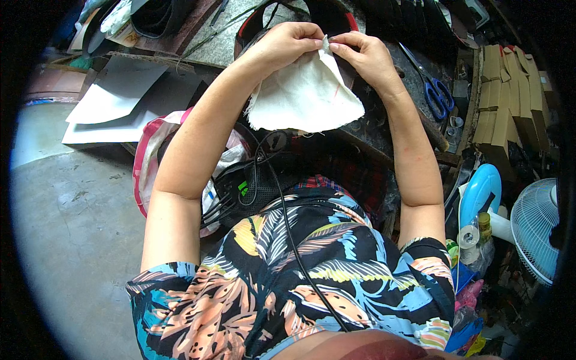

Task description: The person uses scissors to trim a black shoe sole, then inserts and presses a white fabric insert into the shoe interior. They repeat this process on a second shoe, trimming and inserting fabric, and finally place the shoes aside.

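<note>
A piece of white cloth [303, 99] with a frayed lower edge hangs in front of me over the near side of the workbench. At its top edge, my left hand [294, 42] pinches it between thumb and fingers. Close by on the right, my right hand [363, 57] also pinches the cloth near its upper corner. A small peak of fabric stands up between the two hands. Behind them lies a black item with red trim [249, 27], partly covered by the left hand and the cloth.
Blue-handled scissors [438, 96] lie on the bench at right. White sheets [117, 90] are stacked at left. Folded brown cardboard boxes [504, 99] stand at far right, above a white and blue fan [534, 228]. A black cable [282, 210] runs down my front.
</note>
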`<act>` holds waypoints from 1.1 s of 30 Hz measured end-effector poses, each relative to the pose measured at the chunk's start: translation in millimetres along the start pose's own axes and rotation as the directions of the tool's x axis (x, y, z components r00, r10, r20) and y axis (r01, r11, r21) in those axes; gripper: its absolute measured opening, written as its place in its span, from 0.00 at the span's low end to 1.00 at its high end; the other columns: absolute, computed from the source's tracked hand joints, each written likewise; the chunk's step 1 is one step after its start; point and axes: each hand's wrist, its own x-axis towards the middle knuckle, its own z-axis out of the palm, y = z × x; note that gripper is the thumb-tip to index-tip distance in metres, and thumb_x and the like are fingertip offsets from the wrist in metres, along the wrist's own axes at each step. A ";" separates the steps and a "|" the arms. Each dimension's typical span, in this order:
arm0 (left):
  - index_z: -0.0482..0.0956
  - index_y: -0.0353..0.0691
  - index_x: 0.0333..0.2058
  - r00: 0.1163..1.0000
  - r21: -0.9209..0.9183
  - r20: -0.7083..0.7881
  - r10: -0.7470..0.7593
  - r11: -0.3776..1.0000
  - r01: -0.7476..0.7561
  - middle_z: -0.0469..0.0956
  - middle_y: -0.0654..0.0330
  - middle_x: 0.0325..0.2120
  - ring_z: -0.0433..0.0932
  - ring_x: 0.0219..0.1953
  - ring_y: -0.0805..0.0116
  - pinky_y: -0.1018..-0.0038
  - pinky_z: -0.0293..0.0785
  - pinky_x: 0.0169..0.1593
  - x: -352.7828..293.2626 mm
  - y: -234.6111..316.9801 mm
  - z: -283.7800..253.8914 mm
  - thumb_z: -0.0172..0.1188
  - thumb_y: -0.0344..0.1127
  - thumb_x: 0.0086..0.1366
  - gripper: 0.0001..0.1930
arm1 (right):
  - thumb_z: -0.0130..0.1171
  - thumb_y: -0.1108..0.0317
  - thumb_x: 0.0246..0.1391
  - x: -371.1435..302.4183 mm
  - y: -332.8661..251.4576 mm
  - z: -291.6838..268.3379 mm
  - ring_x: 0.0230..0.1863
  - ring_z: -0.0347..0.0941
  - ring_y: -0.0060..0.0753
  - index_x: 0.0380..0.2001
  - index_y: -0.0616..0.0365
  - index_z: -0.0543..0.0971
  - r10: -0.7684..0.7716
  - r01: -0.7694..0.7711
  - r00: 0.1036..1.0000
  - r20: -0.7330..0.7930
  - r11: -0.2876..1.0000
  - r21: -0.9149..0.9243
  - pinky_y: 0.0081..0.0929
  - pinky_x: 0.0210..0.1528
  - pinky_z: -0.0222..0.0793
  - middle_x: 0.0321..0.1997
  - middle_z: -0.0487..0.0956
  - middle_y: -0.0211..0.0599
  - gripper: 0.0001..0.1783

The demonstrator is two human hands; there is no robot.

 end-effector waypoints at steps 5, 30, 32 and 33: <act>0.84 0.40 0.43 0.997 0.086 -0.050 0.067 0.994 -0.063 0.82 0.61 0.30 0.79 0.32 0.74 0.76 0.75 0.41 0.1 -3.0 5.5 0.59 0.37 0.66 0.11 | 0.67 0.57 0.56 -1.4 -2.3 0.6 0.34 0.81 0.22 0.37 0.57 0.86 0.029 -0.039 0.999 0.035 0.942 0.335 0.24 0.39 0.77 0.32 0.85 0.34 0.14; 0.77 0.47 0.55 0.841 0.794 0.080 0.536 0.476 -0.378 0.73 0.61 0.59 0.71 0.54 0.57 0.63 0.70 0.59 -31.2 0.0 43.0 0.56 0.31 0.65 0.19 | 0.59 0.63 0.60 10.1 13.6 -42.7 0.39 0.81 0.29 0.41 0.57 0.85 -0.004 0.005 1.000 0.018 1.000 -0.030 0.29 0.42 0.76 0.37 0.85 0.37 0.12; 0.76 0.46 0.55 0.843 0.730 0.066 0.534 0.550 -0.406 0.75 0.59 0.57 0.72 0.53 0.56 0.63 0.71 0.59 -29.2 4.5 40.2 0.55 0.30 0.65 0.19 | 0.60 0.64 0.60 10.0 16.1 -45.5 0.41 0.82 0.32 0.42 0.57 0.85 -0.116 0.117 0.993 -0.012 0.985 0.129 0.30 0.44 0.76 0.41 0.85 0.39 0.12; 0.73 0.45 0.58 0.889 0.615 -0.009 0.458 0.703 -0.356 0.74 0.56 0.58 0.74 0.52 0.56 0.64 0.72 0.58 -26.5 7.6 37.5 0.55 0.28 0.65 0.21 | 0.60 0.66 0.61 8.0 15.9 -45.3 0.40 0.81 0.30 0.43 0.60 0.85 -0.214 0.214 0.977 -0.012 0.970 0.113 0.29 0.43 0.75 0.39 0.84 0.38 0.12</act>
